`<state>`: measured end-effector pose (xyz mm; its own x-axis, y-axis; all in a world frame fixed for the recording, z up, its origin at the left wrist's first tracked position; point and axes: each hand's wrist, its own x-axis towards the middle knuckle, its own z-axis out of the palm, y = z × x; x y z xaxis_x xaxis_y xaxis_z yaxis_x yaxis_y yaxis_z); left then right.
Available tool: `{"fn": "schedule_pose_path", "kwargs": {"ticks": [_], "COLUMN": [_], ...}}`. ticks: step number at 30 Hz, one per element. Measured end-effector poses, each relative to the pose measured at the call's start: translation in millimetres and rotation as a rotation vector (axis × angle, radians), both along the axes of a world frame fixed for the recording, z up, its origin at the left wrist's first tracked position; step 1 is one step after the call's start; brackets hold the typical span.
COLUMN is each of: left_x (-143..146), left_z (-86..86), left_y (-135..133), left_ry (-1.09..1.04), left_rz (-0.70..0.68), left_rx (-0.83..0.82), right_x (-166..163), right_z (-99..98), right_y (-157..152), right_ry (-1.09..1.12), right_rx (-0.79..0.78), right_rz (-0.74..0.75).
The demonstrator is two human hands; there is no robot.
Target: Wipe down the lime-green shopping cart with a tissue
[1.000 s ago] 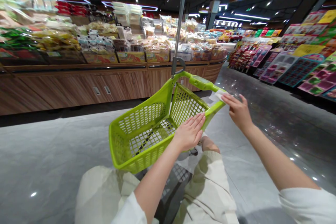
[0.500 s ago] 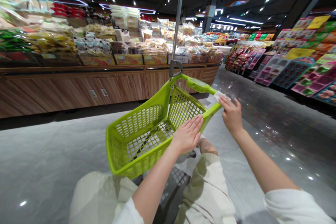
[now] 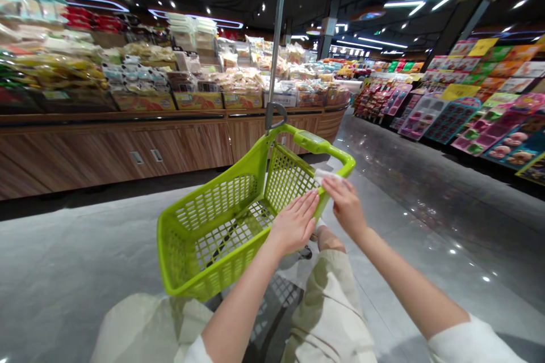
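Observation:
A green plastic shopping cart (image 3: 204, 264) stands in front of me, its basket bare inside and its handle (image 3: 347, 165) toward the right. My left hand (image 3: 293, 222) lies flat with straight fingers on the cart's near upper rim, just below the handle's arm. Close beside its fingertips, my right hand (image 3: 346, 204) presses a white wipe (image 3: 326, 176) against the near side arm of the handle. The right fingers are bent over the wipe and partly hide it.
A grey pole (image 3: 276, 39) rises from the cart's far side. Behind it runs a wood-panelled counter (image 3: 187, 150) piled with packaged food. Colourful packaged goods (image 3: 460, 119) line the right. My knees flank the cart on the glossy grey floor (image 3: 76, 272).
My right hand has slid with the white wipe from the handle's corner down its near arm, closer to my left hand. The left hand stays on the rim. The view has shifted slightly.

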<state>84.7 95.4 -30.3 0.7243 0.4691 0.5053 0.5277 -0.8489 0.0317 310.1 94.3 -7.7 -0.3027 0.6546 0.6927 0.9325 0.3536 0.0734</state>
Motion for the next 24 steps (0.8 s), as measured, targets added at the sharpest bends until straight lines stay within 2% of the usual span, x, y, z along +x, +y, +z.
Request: {"fn": "schedule_pose_path", "kwargs": {"ticks": [3, 6, 8, 10, 13, 15, 17, 20, 22, 24], "left_x": [-0.9, -1.4, -0.9, -0.2, -0.2, -0.9, -1.6, -1.4, -0.6, -0.1], "left_z": [0.7, 1.2, 0.8, -0.2, -1.3, -1.3, -1.2, -1.3, -1.5, -1.6], "left_y": [-0.8, -1.0, -0.7, -0.4, -0.5, -0.7, -0.8, -0.2, 0.3, 0.7], "left_ry": [0.003, -0.005, -0.012, -0.013, 0.001, 0.005, 0.0, -0.015, -0.017, -0.011], "left_rz": [-0.003, -0.01, -0.008, 0.0, 0.005, -0.001, -0.01, -0.013, -0.009, -0.003], "left_rx": [0.003, 0.013, 0.013, 0.01, 0.01, 0.011, 0.008, -0.003, -0.005, -0.002], "right_x": [3.9, 36.0, 44.1, 32.3, 5.9, 7.1, 25.1, 46.1, 36.6, 14.9], "right_z": [-0.2, 17.9, 23.2, 16.8, 1.0, 0.9, 10.7, 24.8, 21.9, 11.7], "right_y": [-3.5, 14.8, 23.3, 20.1, 3.5, 0.2, 8.3, 24.4, 23.9, 14.4], "right_ry": [-0.057, 0.029, 0.102, 0.101, -0.02, -0.087, -0.073, 0.05, 0.067, 0.007], "right_rx": [-0.024, 0.025, 0.059, 0.062, -0.01, -0.06, -0.051, 0.025, 0.042, 0.021], "right_rz": [0.074, -0.065, -0.161, -0.147, 0.044, 0.132, 0.093, -0.094, -0.125, -0.039]}}
